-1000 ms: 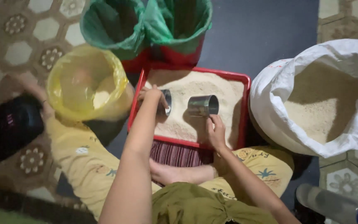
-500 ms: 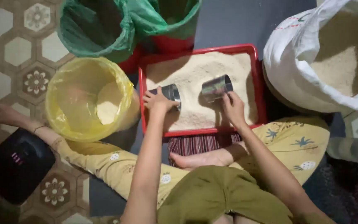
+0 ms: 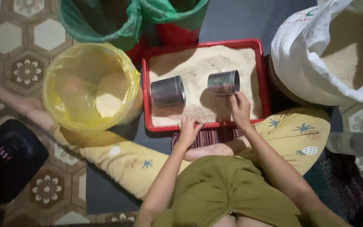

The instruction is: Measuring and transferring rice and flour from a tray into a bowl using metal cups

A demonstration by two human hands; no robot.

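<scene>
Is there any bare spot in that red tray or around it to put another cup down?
In the red tray, grain lies open behind both metal cups and between them. The left hand grips the near rim; the right hand touches the right cup. The sides are crowded: yellow-lined bucket, white sack.

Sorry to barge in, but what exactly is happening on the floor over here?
A person sits on the floor at a red tray filled with pale grain. The right hand touches a metal cup lying on its side in the grain, while the left hand grips the tray's near edge. A second metal cup lies nearby, untouched. A yellow-lined bucket stands to the left, an open white sack of grain to the right.
</scene>
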